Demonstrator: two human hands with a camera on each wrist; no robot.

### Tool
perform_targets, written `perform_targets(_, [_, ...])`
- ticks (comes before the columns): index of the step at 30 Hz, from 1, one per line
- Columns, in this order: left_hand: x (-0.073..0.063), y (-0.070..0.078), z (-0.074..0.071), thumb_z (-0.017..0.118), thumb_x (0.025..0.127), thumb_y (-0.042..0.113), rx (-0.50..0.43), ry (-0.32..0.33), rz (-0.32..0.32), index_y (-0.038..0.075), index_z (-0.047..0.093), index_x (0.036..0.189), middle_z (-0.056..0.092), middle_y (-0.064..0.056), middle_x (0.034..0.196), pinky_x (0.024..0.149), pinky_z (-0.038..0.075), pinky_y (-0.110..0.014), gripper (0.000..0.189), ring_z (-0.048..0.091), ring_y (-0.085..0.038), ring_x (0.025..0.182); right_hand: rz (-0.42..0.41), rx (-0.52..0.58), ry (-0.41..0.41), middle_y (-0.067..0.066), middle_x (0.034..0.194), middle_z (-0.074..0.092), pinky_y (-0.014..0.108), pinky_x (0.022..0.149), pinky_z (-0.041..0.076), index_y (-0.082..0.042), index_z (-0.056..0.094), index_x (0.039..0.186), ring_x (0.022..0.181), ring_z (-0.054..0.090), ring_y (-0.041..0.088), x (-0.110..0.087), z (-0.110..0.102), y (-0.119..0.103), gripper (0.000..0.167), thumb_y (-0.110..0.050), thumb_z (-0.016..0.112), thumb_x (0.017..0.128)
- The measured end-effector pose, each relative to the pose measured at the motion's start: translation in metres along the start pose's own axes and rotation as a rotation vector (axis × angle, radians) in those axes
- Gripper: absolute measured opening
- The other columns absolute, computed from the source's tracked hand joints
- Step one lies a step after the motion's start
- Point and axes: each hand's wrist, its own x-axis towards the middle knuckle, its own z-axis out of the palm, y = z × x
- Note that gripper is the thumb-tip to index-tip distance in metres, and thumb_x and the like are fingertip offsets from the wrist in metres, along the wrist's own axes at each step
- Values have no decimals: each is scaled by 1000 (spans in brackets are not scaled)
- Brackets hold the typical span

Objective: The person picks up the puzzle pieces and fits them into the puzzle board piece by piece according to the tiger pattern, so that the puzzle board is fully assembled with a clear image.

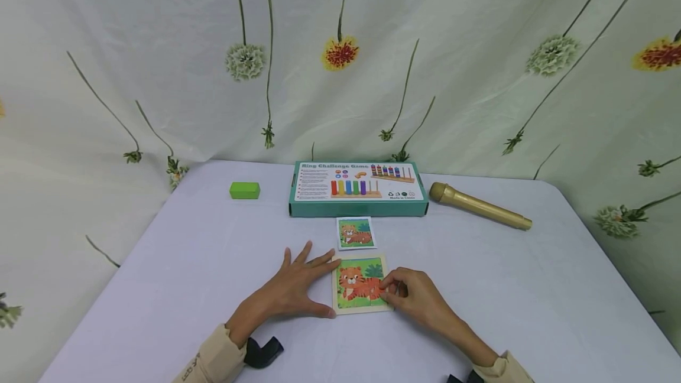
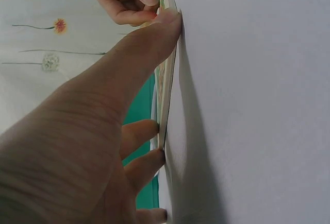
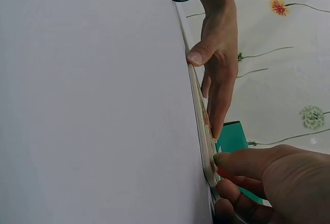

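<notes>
A square wooden jigsaw puzzle [image 1: 364, 311] with an orange tiger on green lies flat in the middle of the table. My left hand [image 1: 291, 288] spreads along its left side, the thumb touching the near corner and a finger the far one. At the right side, the fingertips of my right hand [image 1: 420, 301] pinch a puzzle piece, of which only a bit of red [image 3: 220, 173] shows by the thumb. The piece's outline is hidden by the fingers. Just beyond the puzzle lies a small card [image 1: 356, 233] with the same tiger picture.
Behind the card sits a teal Ring Challenge Game box [image 1: 359, 209]. A green block [image 1: 245, 190] is at the back left, and a gold toy microphone [image 1: 481, 205] at the back right. A flower-printed cloth [image 1: 298, 99] hangs behind the table.
</notes>
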Motion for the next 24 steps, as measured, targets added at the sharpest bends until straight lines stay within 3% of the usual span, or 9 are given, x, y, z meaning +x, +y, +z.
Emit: perform_targets(24, [0,1,0,79,63,62,9,3,1,28,44,144,31,5,155,107,-5,-72,95,4,-41,146,-34,-96,-52,-10,74,51,19,56,41,-17,66,84,64,45,3,-1,-1,-4,14,-13,78,77])
